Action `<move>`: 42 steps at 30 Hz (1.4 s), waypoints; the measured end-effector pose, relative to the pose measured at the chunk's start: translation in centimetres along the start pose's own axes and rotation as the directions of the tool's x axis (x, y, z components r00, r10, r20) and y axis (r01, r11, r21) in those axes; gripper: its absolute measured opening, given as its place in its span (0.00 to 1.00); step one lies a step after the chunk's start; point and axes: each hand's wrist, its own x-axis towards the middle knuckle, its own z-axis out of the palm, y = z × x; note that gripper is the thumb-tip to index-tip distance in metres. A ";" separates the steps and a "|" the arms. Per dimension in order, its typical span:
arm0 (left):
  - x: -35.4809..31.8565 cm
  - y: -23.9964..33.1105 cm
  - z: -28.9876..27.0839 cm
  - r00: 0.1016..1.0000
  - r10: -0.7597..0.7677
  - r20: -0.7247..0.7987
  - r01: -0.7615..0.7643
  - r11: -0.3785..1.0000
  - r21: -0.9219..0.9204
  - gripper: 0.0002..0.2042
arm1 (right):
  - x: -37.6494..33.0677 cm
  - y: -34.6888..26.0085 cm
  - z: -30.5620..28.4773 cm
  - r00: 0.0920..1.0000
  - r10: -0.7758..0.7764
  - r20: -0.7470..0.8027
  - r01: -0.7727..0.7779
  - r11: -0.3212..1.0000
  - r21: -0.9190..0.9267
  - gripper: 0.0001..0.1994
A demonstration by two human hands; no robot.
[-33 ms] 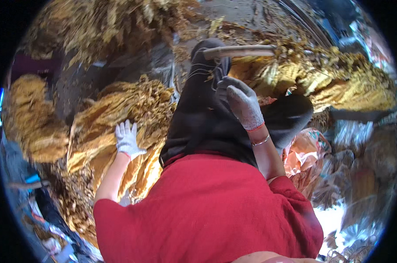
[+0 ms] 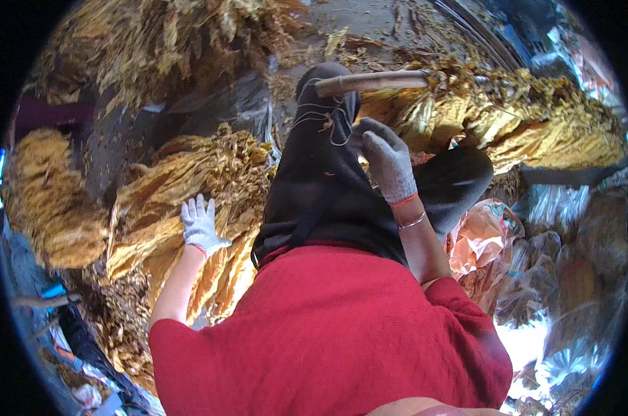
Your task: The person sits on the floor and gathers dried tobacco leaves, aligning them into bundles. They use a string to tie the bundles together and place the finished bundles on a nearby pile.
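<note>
Pile of dried yellow leaves (image 2: 189, 201) at person's left, beside the black-clad lap. Left hand (image 2: 202, 225), white glove, fingers spread flat on the pile, gripping nothing. Right hand (image 2: 387, 163), grey glove, fingers loosely curled among thin strings (image 2: 321, 114) below a wooden stick (image 2: 373, 82); grip unclear. Leaf bundles (image 2: 536, 125) hang along the stick.

Daylight, bright and warm; glare burns out the plastic sheeting (image 2: 536, 347) at lower right. Soft shadows at left. Fisheye bending and black vignette at rim; edges slightly blurred.
</note>
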 end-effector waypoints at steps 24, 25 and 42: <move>27.2 21.1 -39.5 0.466 0.833 -0.297 -0.865 0.358 -0.352 0.21 | 3.3 -1.9 -5.1 0.927 -0.212 -0.311 0.131 0.956 -0.261 0.22; 29.3 23.1 -39.5 0.372 0.906 -0.201 -0.901 0.301 -0.311 0.22 | 3.6 -2.5 -5.2 0.937 -0.221 -0.272 0.142 0.949 -0.282 0.22; 26.7 17.5 -42.5 0.520 0.661 -0.541 -0.804 0.166 -0.571 0.23 | 4.6 -6.0 -4.4 0.916 -0.192 -0.351 -0.031 0.841 -0.540 0.16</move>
